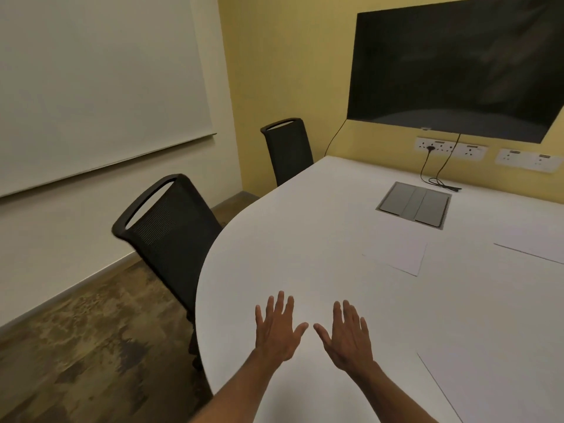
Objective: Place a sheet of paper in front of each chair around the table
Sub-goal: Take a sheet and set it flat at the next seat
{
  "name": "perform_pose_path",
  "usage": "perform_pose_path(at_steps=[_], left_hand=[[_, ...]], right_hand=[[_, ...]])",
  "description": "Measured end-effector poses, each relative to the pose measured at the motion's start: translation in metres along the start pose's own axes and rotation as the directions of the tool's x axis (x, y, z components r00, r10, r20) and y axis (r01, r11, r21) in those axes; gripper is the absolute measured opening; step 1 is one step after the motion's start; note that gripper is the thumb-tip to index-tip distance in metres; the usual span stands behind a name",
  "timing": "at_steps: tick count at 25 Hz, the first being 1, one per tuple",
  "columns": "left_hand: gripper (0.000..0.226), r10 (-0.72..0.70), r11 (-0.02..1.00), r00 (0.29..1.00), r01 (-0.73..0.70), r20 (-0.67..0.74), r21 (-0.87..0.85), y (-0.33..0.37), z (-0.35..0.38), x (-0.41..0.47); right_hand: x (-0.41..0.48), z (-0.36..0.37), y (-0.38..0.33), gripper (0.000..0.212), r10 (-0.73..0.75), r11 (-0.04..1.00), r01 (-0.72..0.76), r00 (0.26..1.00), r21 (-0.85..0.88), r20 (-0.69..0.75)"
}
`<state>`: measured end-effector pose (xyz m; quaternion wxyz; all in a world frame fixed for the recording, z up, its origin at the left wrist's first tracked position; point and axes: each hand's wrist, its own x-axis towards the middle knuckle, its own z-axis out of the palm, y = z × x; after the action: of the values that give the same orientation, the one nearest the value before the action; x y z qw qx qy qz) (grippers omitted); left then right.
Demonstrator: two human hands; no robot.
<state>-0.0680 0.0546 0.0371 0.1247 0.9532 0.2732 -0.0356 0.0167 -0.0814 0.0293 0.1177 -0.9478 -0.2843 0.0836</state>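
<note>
My left hand (279, 328) and my right hand (346, 335) hover flat over the near left part of the white table (274, 248), fingers spread, holding nothing. A white sheet of paper (396, 254) lies near the table's middle. Another sheet (531, 239) lies at the right edge of view, and a third sheet (500, 380) lies at the lower right. A black mesh chair (171, 236) stands at the table's left curve. A second black chair (288, 151) stands farther back on the left. No sheet lies in front of either chair.
A grey cable box lid (413, 204) is set into the table with a black cable (439, 181) running to wall sockets (450, 148). A dark screen (457, 65) hangs on the yellow wall. A whiteboard (91, 87) is on the left wall.
</note>
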Motion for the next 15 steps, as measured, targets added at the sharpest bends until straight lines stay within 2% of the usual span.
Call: perform_pose_path(at_steps=[1,3,4,7,11,13,15], left_hand=[[0.111,0.015,0.998,0.999,-0.012,-0.045,0.056,0.001,0.002,0.018],[0.093,0.028,0.994,1.0,-0.027,-0.01,0.109,0.01,0.0,0.049],[0.098,0.049,0.995,0.998,-0.052,0.039,0.082,0.014,-0.002,0.062],[0.124,0.13,0.992,0.991,-0.13,0.037,0.0,0.027,-0.002,0.105],[0.132,0.218,0.975,0.975,-0.219,0.036,0.039,0.047,-0.004,0.154],[0.12,0.267,0.963,0.961,-0.269,0.065,0.025,0.055,-0.001,0.179],[0.084,0.308,0.95,0.946,-0.311,0.102,0.021,0.067,0.003,0.202]], right_hand=[[0.013,-0.001,0.001,0.134,0.02,1.0,-0.02,1.0,0.005,-0.008],[0.039,-0.005,0.004,0.134,0.071,0.997,-0.07,0.997,0.017,-0.012],[0.049,-0.007,0.007,0.134,0.095,0.995,-0.094,0.995,0.02,-0.02],[0.08,-0.012,0.015,0.132,0.165,0.986,-0.164,0.985,0.024,-0.049],[0.113,-0.016,0.027,0.131,0.267,0.963,-0.263,0.962,0.063,-0.064],[0.131,-0.018,0.033,0.133,0.335,0.941,-0.33,0.939,0.077,-0.072],[0.147,-0.019,0.039,0.136,0.4,0.916,-0.394,0.913,0.079,-0.077]])
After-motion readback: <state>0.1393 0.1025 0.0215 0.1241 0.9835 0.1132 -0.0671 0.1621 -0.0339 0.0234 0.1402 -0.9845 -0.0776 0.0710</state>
